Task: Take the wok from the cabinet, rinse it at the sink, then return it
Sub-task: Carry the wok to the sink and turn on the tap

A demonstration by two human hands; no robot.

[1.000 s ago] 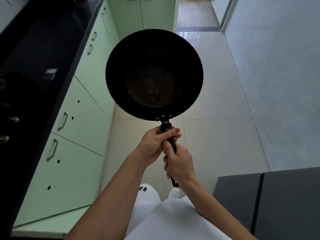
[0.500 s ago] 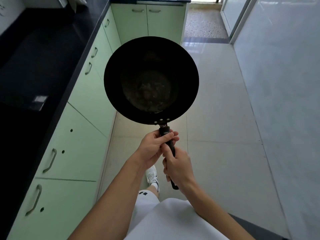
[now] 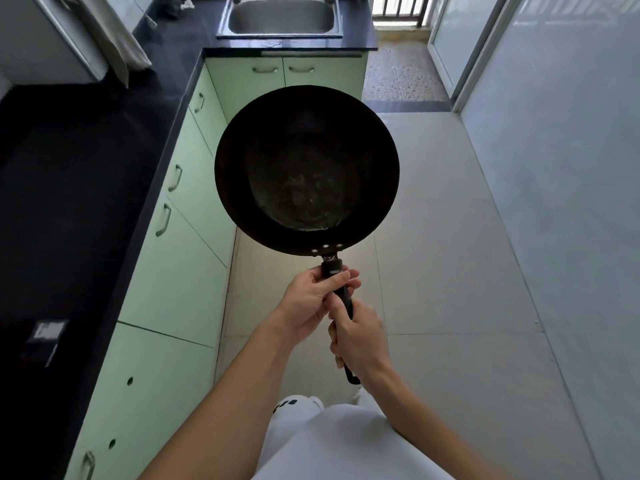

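Observation:
A black wok (image 3: 306,169) hangs in the air in front of me over the tiled floor, its bowl facing up and its bottom worn and shiny. Both hands hold its black handle: my left hand (image 3: 313,299) grips near the bowl, my right hand (image 3: 356,336) grips lower, with the handle's end sticking out below it. The steel sink (image 3: 280,15) is set in the black countertop at the far end, ahead of the wok. Pale green cabinets (image 3: 180,258) with closed doors run along the left.
A long black countertop (image 3: 79,188) lines the left side above the cabinets. A cloth (image 3: 114,39) hangs at the upper left. A pale wall (image 3: 561,188) closes the right side. A sliding door and pebbled threshold (image 3: 401,74) lie far right of the sink.
The view has moved forward along the kitchen; the sink has come into sight at the far end. The wok stays held in both hands the same way.

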